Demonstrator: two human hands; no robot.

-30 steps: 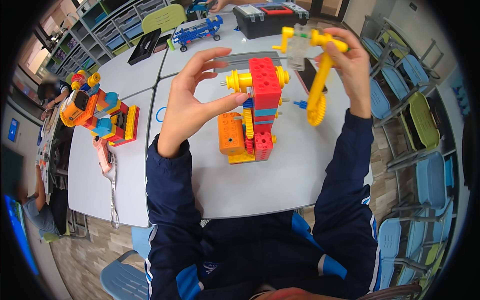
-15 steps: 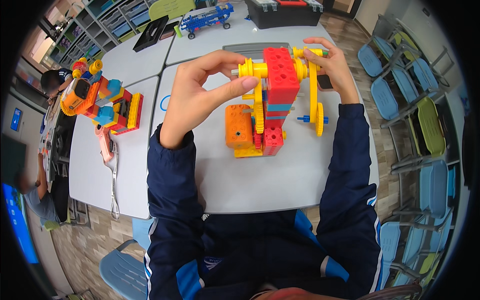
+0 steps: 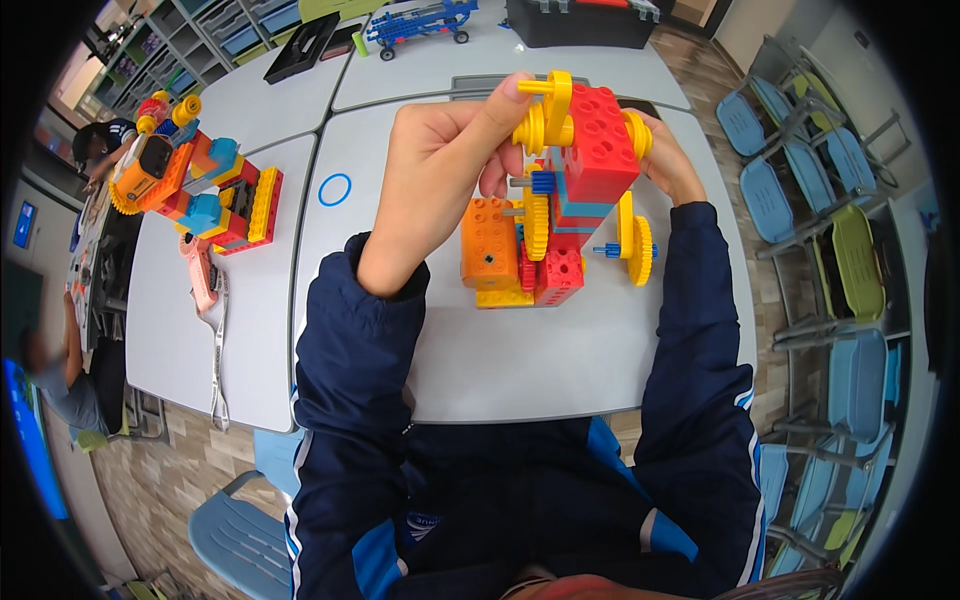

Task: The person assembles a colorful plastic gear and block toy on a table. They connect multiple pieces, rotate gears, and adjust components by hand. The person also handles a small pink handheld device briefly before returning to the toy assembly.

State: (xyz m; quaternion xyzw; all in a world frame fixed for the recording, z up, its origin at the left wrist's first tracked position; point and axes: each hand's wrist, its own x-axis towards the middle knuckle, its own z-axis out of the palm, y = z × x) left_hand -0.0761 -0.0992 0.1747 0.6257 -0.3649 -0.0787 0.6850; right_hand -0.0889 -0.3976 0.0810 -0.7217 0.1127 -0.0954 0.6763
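Observation:
A tower of red and blue building bricks stands on the table before me. Yellow gears run down its left side, beside an orange motor block. On its upper left, a yellow crank points upward next to a yellow pulley. My left hand is closed at this crank, thumb tip against its peg and the other fingers curled below. Behind the top red brick, next to the right-hand yellow pulley, is my right hand; its fingers are mostly hidden.
Right of the tower sits a yellow arm with a gear on a blue axle. Another brick model and a pink strapped object lie left. A blue ring, blue vehicle and black toolbox are farther off.
My left thumb has moved from the left pulley up to the crank peg, and the crank now shows upright there. The tower's top has shifted right. My right hand has gone behind it.

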